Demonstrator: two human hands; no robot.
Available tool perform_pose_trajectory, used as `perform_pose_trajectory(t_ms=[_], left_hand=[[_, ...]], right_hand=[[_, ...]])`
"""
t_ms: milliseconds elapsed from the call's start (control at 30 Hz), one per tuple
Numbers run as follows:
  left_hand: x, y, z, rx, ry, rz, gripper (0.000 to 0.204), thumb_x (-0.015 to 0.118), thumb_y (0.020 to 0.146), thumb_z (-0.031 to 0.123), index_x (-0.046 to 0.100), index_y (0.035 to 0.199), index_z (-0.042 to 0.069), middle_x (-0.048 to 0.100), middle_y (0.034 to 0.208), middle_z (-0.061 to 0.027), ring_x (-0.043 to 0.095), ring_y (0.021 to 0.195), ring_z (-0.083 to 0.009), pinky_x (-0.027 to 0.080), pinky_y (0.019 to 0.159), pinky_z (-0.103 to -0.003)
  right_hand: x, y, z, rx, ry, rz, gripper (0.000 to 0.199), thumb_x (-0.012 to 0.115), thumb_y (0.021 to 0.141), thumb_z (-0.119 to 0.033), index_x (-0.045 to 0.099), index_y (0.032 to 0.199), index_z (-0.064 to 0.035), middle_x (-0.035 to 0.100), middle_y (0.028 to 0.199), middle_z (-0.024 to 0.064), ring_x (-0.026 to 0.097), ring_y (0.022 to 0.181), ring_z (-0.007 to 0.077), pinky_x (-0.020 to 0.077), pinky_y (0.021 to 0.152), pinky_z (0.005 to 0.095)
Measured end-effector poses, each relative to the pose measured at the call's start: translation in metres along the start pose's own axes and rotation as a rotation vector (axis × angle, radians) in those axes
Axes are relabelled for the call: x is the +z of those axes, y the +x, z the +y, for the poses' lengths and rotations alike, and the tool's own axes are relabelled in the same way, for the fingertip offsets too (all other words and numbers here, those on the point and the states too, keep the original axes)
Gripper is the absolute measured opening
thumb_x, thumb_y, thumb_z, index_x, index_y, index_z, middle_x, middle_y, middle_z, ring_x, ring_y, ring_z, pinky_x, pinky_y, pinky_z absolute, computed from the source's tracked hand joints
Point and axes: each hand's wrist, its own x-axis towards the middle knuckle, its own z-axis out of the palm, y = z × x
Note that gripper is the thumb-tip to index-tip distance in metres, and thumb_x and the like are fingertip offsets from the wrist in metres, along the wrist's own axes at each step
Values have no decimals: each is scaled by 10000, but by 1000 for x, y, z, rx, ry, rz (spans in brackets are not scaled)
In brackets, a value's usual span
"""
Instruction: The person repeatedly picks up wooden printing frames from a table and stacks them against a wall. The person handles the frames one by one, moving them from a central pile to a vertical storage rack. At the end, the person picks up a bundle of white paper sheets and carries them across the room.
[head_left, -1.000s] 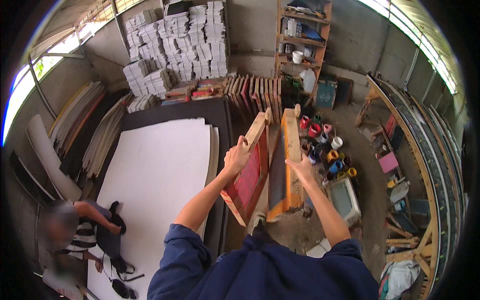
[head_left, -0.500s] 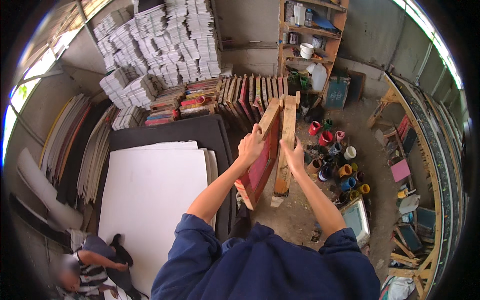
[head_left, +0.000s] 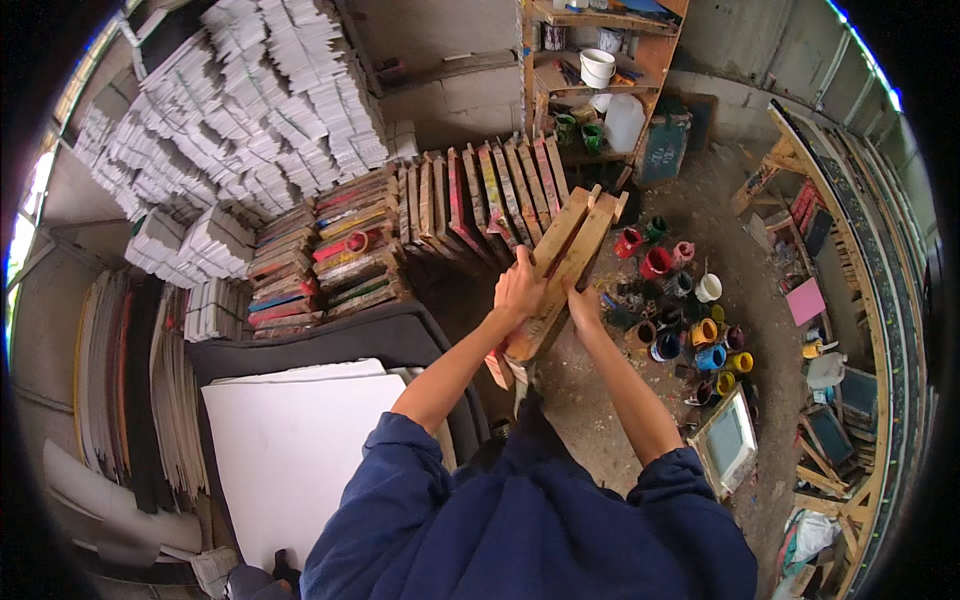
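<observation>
In front of me two wooden screen-printing frames (head_left: pixel 578 252) stand on edge, side by side and almost touching, tilted with their tops to the right. My left hand (head_left: pixel 518 292) is closed around the left-hand frame. On the other side my right hand (head_left: pixel 585 308) grips the right-hand frame, its thumb against the wood and its other fingers mostly hidden. Just beyond the hands, a row of similar paint-stained frames (head_left: pixel 480 190) leans upright against the wall.
Open paint pots (head_left: pixel 711 357) crowd the floor to the right, with a white-edged screen (head_left: pixel 725 440) nearby. White sheets (head_left: pixel 290 450) lie at left, below bundled paper stacks (head_left: pixel 240 100). A wooden shelf (head_left: pixel 600 80) stands at the back; a long rack (head_left: pixel 850 300) lines the right.
The two frames have come closer together and now lean rightward; the red mesh is mostly hidden. My view has shifted, and the person at lower left is almost out of it.
</observation>
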Motion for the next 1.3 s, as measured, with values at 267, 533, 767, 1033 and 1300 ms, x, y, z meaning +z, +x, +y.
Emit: perform_pose_trajectory(t_ms=[267, 533, 767, 1033, 1300], left_hand=[[36, 109, -101, 98, -42, -173, 380, 593, 688, 126, 303, 926, 64, 549, 762, -233, 535, 720, -423, 416, 565, -468], [65, 153, -226, 90, -42, -300, 387, 583, 683, 90, 294, 939, 62, 528, 736, -190, 535, 722, -394, 388, 563, -447], [62, 185, -333, 94, -101, -299, 453, 617, 683, 105, 272, 973, 57, 541, 817, -181, 523, 796, -395, 387, 626, -425], [40, 198, -421, 14, -146, -388, 482, 634, 694, 131, 262, 992, 62, 527, 932, -192, 514, 843, -389, 374, 671, -415], [52, 195, -475, 72, 1, -396, 710, 662, 664, 151, 189, 1167, -13, 540, 916, -205, 519, 829, -377, 379, 715, -396]], right_hand=[[48, 110, 28, 314, 526, -234, 320, 556, 783, -47, 419, 1066, 13, 493, 1031, 129, 482, 978, 274, 398, 865, 467], [130, 173, 70, 452, 617, -232, 275, 572, 758, -4, 452, 1002, 38, 508, 982, 132, 532, 880, 256, 438, 854, 442], [226, 218, 94, 523, 547, -101, 197, 563, 749, 29, 479, 928, 27, 520, 949, 112, 530, 890, 230, 442, 858, 433], [317, 236, 119, 595, 555, -90, 254, 565, 757, 29, 429, 971, 20, 489, 987, 121, 512, 928, 237, 432, 869, 437], [358, 244, 146, 625, 578, -76, 255, 565, 759, 35, 436, 977, 18, 492, 981, 109, 513, 928, 223, 425, 881, 431]])
